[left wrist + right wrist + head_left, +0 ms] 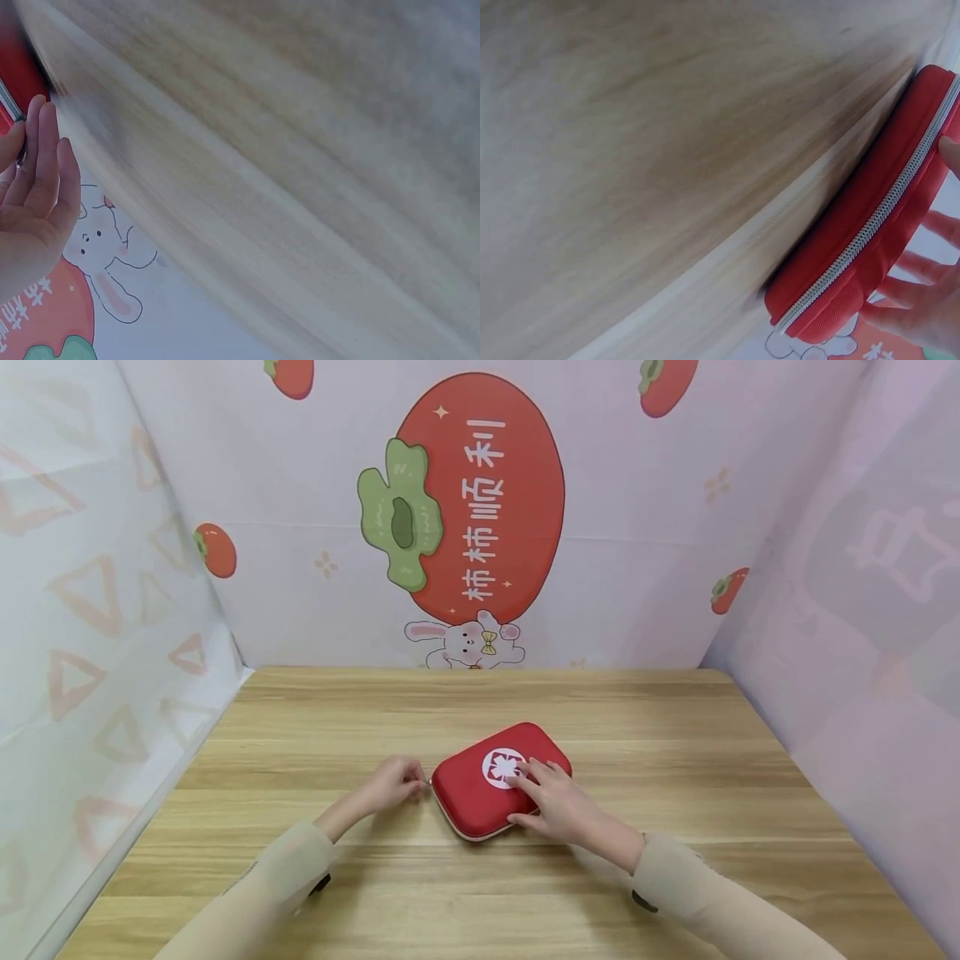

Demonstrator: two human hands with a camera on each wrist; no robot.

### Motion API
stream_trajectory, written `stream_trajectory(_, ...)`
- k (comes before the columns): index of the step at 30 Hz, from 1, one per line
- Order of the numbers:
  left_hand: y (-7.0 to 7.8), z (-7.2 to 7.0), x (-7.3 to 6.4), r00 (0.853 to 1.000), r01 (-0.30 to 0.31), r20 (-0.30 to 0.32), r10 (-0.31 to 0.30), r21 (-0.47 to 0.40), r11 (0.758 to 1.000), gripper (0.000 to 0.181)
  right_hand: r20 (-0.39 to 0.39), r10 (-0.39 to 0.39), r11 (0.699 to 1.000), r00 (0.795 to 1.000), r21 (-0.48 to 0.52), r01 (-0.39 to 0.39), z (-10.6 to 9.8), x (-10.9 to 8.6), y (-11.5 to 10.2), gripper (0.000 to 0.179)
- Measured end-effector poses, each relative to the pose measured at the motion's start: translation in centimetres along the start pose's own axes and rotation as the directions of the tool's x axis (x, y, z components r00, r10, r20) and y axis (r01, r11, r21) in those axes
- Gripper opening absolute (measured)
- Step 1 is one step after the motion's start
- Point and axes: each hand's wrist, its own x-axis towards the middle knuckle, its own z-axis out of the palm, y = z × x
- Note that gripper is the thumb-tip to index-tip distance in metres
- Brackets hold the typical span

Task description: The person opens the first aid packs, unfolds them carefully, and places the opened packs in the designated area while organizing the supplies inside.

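A red zippered case (468, 793) with a white round emblem on its lid lies at a slant on the wooden table. At its left corner, my left hand (394, 783) pinches the small zipper pull (21, 154) between thumb and forefinger. My right hand (558, 802) rests on the case's right part, its fingers spread over the lid and the thumb at the near edge. Along the near side, in the right wrist view, the silver zipper (862, 236) runs with its teeth joined. The far side of the case is hidden.
The wooden table (637, 718) extends around the case on all sides. Behind it hangs a white cloth (300, 610) printed with persimmons and a rabbit. Patterned cloths (90, 610) flank the table left and right.
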Motion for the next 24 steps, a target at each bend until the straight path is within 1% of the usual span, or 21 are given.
stream_trajectory(2, 0.3, 0.1, -0.4, 1.000, 0.007, 0.028, -0.007, -0.010, 1.000, 0.008, 0.003, 0.024, 1.000, 1.000, -0.015, -0.024, 0.0, 0.4, -0.4, 0.051)
stream_trajectory(4, 0.7, 0.3, -0.8, 0.999, 0.001, 0.049, -0.001, -0.003, 1.000, 0.008, -0.003, 0.057, 0.998, 0.998, -0.032, -0.057, 0.1, 0.8, -0.8, 0.053)
stream_trajectory(6, 1.0, 0.6, -1.1, 0.998, -0.021, 0.058, 0.021, -0.008, 1.000, 0.008, -0.025, 0.076, 0.995, 0.997, -0.057, -0.077, 0.2, 1.3, -1.1, 0.054)
stream_trajectory(9, 1.4, 1.1, -1.4, 0.997, -0.055, 0.053, 0.056, -0.018, 0.998, 0.007, -0.075, 0.078, 0.990, 0.994, -0.114, -0.086, 0.5, 1.8, -1.3, 0.054)
stream_trajectory(13, 1.9, 1.7, -1.8, 0.996, -0.073, 0.043, 0.075, -0.037, 0.997, 0.007, -0.119, 0.073, 0.981, 0.990, -0.170, -0.093, 0.9, 2.2, -1.4, 0.054)
stream_trajectory(19, 2.6, 2.1, -2.1, 0.995, -0.096, 0.029, 0.095, 0.008, 0.995, 0.006, -0.110, 0.102, 0.981, 0.989, -0.155, -0.119, 1.0, 2.6, -1.7, 0.054)
stream_trajectory(24, 3.3, 2.7, -2.0, 0.995, -0.082, 0.049, 0.081, 0.008, 0.997, 0.006, -0.098, 0.138, 0.974, 0.986, -0.165, -0.153, 1.0, 2.7, -2.0, 0.055)
